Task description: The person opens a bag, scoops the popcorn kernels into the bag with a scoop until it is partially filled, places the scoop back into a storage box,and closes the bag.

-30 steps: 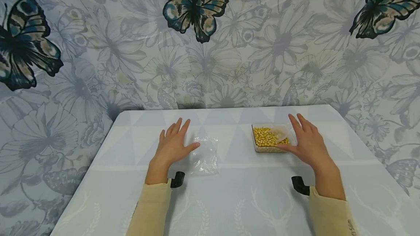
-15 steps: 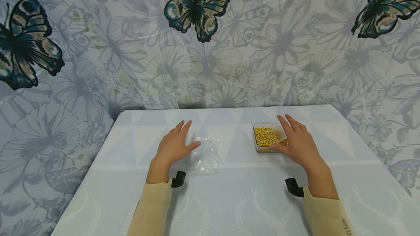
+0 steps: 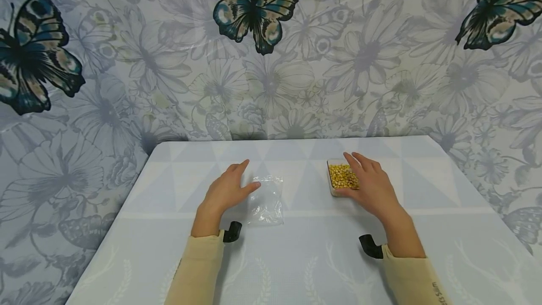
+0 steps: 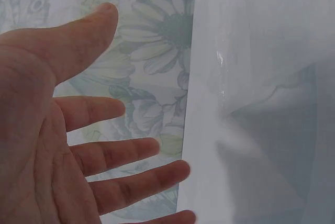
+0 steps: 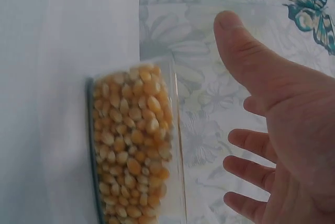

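Observation:
My left hand [image 3: 226, 196], fingers spread, is just left of a flat clear plastic bag [image 3: 270, 204] on the table; its thumb tip overlaps the bag's edge in the head view. The left wrist view shows that palm [image 4: 36, 130] with nothing in it. Over the right part of a clear rectangular container [image 3: 332, 187] is my right hand [image 3: 376, 193], fingers extended and thumb apart. Yellow corn kernels [image 3: 342, 176] fill the container's visible part; the hand hides the rest. In the right wrist view, a gap shows between the fingertips [image 5: 238, 138] and the container wall [image 5: 178, 145].
The white patterned table [image 3: 296, 258] has its far edge close to a wall covering [image 3: 271, 93] with flowers and butterflies. Dark curved pieces stick out at the left cuff [image 3: 232, 232] and the right cuff [image 3: 370, 247].
My right hand has moved left over the container, covering the translucent pale object seen inside it earlier. My left hand's fingers have drawn closer together; the bag stays in place.

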`<state>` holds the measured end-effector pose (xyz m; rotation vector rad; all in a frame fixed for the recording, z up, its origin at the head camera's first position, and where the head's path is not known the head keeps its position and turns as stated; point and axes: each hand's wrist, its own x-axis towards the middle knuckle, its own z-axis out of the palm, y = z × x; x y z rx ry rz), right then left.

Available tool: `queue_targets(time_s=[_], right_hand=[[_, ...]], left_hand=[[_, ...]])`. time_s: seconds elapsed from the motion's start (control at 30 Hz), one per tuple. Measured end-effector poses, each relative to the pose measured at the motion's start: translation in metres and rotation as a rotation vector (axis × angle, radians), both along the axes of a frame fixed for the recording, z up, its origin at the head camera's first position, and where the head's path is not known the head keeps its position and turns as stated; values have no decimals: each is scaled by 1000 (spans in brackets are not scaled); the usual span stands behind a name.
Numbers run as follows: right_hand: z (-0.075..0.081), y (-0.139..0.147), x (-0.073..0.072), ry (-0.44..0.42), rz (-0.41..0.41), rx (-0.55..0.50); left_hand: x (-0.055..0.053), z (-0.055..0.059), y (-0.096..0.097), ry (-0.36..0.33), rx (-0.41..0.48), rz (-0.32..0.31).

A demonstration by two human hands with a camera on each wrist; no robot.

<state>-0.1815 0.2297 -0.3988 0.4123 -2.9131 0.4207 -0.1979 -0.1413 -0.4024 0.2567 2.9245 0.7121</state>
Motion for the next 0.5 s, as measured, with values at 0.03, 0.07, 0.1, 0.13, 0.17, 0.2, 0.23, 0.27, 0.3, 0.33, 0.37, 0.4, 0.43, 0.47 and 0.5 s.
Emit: queue_targets(time_s=[0.03, 0.07, 0.1, 0.13, 0.17, 0.2, 0.23, 0.27, 0.3, 0.33, 0.37, 0.4, 0.43, 0.47, 0.5], right_hand=[[-1, -3, 0, 9, 8, -3], [-2, -6, -1, 18, 16, -6], [-3, -9, -1, 31, 26, -10], [-4, -12, -1, 42, 36, -18], [-6, -14, -1, 54, 45, -24], [-7, -17, -1, 66, 54, -30], [-7, -20, -1, 76, 62, -35], [-8, -22, -1, 83, 68, -40], [-9, -25, -1, 89, 75, -43], [-10, -27, -1, 91, 78, -47], [-10, -30, -1, 90, 81, -53], [-11, -33, -1, 86, 84, -60], [-12, -35, 0, 82, 90, -68], [-13, -38, 0, 73, 96, -74], [-14, -40, 1, 62, 102, -81]], left_hand=[[0, -1, 1, -9, 16, -1], [-1, -1, 1, -17, 30, -1], [-1, -1, 2, -23, 42, 0], [-2, -1, 2, -28, 51, -1], [-2, -2, 3, -30, 52, -2], [-2, -2, 3, -34, 55, -1], [-3, -2, 4, -39, 57, 3], [-3, -2, 4, -44, 61, 7], [-3, -3, 4, -49, 64, 11], [-3, -3, 4, -50, 62, 13], [-3, -4, 4, -54, 63, 19], [-3, -5, 4, -55, 63, 23], [-3, -5, 5, -59, 67, 30], [-3, -6, 5, -60, 70, 32], [-4, -7, 5, -61, 73, 35]])
